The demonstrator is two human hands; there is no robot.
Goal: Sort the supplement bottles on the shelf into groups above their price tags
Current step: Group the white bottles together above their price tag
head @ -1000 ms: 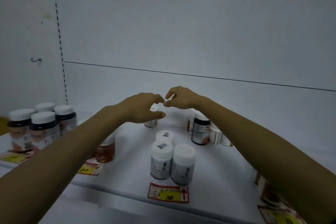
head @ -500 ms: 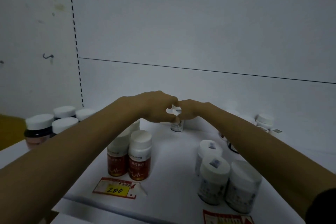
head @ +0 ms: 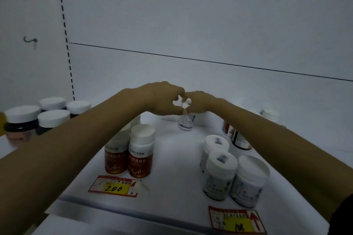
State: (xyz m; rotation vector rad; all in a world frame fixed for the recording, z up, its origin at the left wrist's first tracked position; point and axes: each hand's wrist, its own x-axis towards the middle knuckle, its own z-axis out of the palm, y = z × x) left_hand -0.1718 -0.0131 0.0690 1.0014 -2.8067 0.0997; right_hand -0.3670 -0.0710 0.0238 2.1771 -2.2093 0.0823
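the left hand [head: 162, 99] and the right hand [head: 200, 101] had drawn together over the past second until their fingertips met, both curled and pinching the white cap of the small white plastic bottle with a pale printed label [head: 185, 123], which stood at the back of the flat white shelf [head: 172, 158] (whether its base had left the surface i could not tell). it sat well behind the three similar white-lidded bottles [head: 219, 170] grouped above the red-and-yellow price tag marked 108 [head: 236, 219], so it probably belonged with them, not with the two red-labelled bottles [head: 140, 156] above the 200 tag [head: 113, 187].
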